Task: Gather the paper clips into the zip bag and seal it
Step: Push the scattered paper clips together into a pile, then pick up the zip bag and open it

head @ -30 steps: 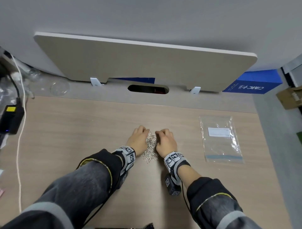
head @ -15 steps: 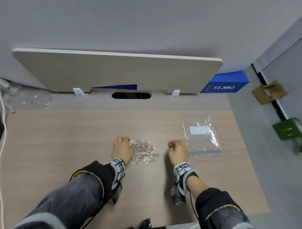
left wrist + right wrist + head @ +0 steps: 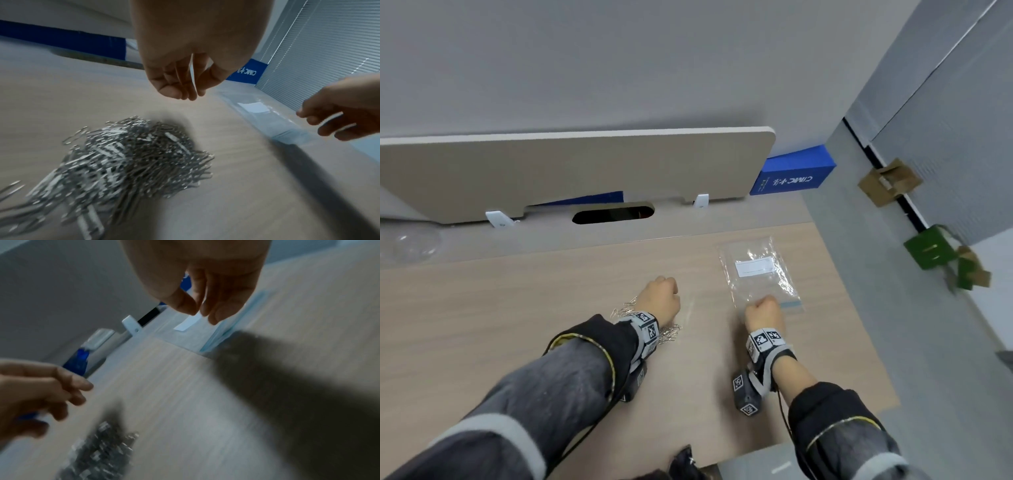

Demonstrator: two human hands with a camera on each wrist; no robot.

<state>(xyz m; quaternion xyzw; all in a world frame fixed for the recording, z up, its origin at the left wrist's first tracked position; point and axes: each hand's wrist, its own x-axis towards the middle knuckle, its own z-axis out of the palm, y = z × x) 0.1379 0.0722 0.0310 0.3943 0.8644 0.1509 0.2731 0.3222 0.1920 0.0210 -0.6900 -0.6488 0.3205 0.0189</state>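
A heap of silver paper clips (image 3: 127,154) lies on the wooden desk (image 3: 500,308); in the head view my left wrist covers most of the clips (image 3: 669,335). My left hand (image 3: 659,299) hovers just beyond the heap with its fingers (image 3: 170,91) loosely curled and nothing in them. The clear zip bag (image 3: 756,270), with a white label and a blue zip strip (image 3: 218,337), lies flat to the right. My right hand (image 3: 762,310) is over the bag's near zip end, thumb and fingers (image 3: 213,316) hanging close together above the plastic, holding nothing that I can see.
A beige divider panel (image 3: 585,171) stands along the desk's back edge, above a cable slot (image 3: 613,216). A blue box (image 3: 794,174) sits behind at the right. The desk's right edge (image 3: 859,325) runs just past the bag, with floor beyond.
Both hands left the clip heap. My right hand travelled right to the bag's zip end, and my left hand rose and shifted right past the heap. The head turned right.
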